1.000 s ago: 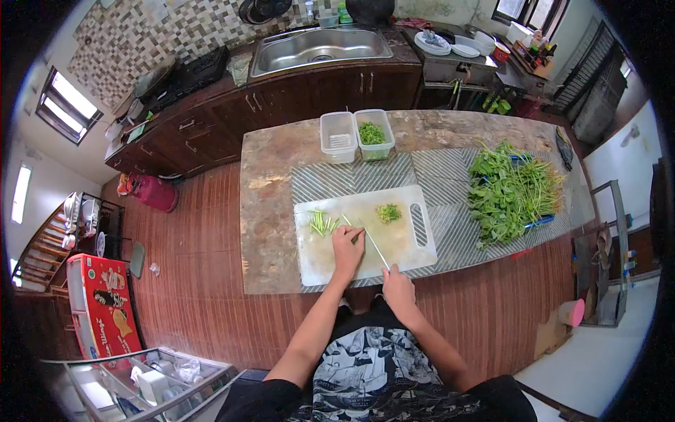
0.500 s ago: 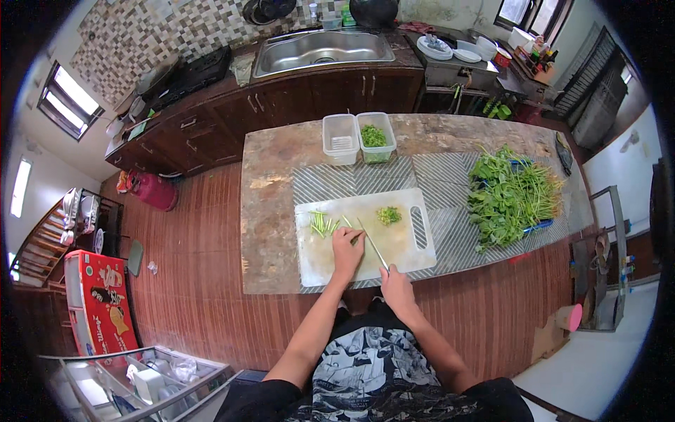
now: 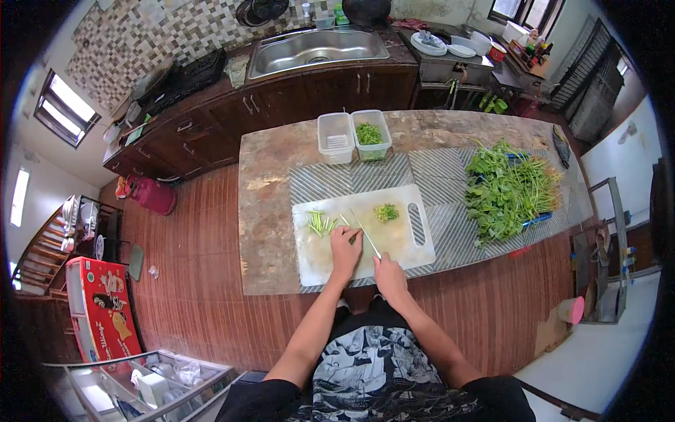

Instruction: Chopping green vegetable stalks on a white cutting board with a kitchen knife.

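Note:
A white cutting board (image 3: 316, 264) lies on the table before me. My left hand (image 3: 346, 252) rests on it, fingers curled and pinched over thin green stems (image 3: 343, 219), whose ends poke out past the fingertips. My right hand (image 3: 390, 276) grips a knife (image 3: 368, 241) by its handle. The blade slants up and left across the board, right beside the left fingertips. Left of that hand lie several cut green stem pieces (image 3: 316, 223). A small heap of chopped greens (image 3: 386, 212) sits to the right of the blade, near the board's handle slot.
Behind the board stand a clear plastic container (image 3: 336, 144) and another container (image 3: 380, 151) with chopped greens inside. A large pile of leafy greens (image 3: 503, 190) rests on a blue tray at the right. Striped mats (image 3: 439, 172) cover part of the wooden table (image 3: 267, 211).
The knife and my right hand have shifted slightly left, bringing the blade closer to my left fingertips. My left hand stays on the stems. The whole view has moved a little.

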Motion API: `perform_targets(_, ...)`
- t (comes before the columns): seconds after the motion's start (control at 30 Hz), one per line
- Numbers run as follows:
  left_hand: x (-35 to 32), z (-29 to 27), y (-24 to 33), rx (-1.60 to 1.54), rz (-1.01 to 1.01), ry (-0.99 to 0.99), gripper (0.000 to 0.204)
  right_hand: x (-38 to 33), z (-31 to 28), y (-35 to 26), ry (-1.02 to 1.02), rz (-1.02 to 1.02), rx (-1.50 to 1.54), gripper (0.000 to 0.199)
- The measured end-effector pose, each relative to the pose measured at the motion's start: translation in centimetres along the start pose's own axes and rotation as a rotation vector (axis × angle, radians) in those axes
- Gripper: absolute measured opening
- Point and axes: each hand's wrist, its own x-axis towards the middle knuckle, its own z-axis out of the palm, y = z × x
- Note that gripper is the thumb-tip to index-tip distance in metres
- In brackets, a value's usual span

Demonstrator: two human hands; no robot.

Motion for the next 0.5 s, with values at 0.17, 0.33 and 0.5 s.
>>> perform_targets(0.17,-0.2,0.1,0.0,-0.049,0.022,0.038,0.008,-3.0,-0.6,2.0,0.032,-0.020,-0.029,0.035)
perform_targets(0.33,0.1,-0.1,0.2,-0.027,0.004,0.024,0.010,-2.6,-1.1,2.0,0.009,0.006,-0.055,0.035)
perform_targets(0.5,-0.1,0.0,0.0,-0.034,0.012,0.039,0.009,-0.1,-0.9,1.8,0.044,0.010,-0.044,0.036)
